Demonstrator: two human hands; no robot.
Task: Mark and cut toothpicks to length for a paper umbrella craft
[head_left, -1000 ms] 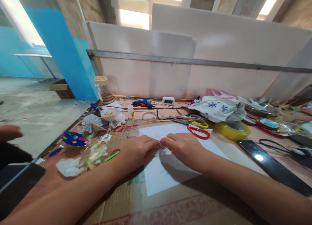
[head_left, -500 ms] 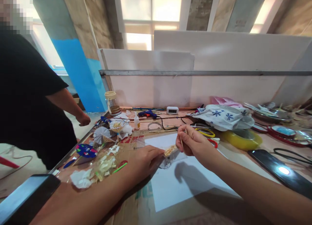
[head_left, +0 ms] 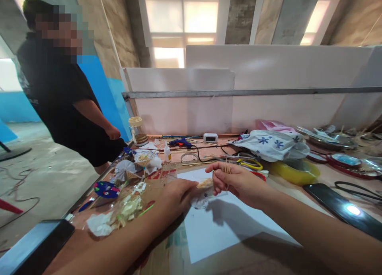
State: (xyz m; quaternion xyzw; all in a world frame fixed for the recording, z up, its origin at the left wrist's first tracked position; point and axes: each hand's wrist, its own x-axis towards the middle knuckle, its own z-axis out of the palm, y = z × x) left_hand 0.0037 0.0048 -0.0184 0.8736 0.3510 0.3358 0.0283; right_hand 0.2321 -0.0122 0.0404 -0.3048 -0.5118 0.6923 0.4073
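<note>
My left hand [head_left: 176, 196] lies low over the white paper [head_left: 238, 223], its fingers closed at the edge of a small clear bag [head_left: 201, 200] with dark marks. Out of the bag's mouth shows a bundle of thin wooden sticks [head_left: 205, 183]. My right hand [head_left: 238, 183] is just right of the bag. Pinched in its fingers are several thin wooden sticks [head_left: 226, 170], standing nearly upright. The right fingertips are close to the bundle; whether they touch it I cannot tell.
Small paper umbrellas [head_left: 123, 168] and scraps crowd the left. Behind are a glue bottle [head_left: 167, 152], a blue glue gun [head_left: 180, 142] and a jar [head_left: 137, 132]. Yellow tape [head_left: 295, 171] and a phone [head_left: 343, 207] lie right. A person [head_left: 65, 88] stands beyond the table's left edge.
My right hand has turned, and its sticks now stand more upright and spread. More of the bag shows beside my left hand. The person at left has moved farther off.
</note>
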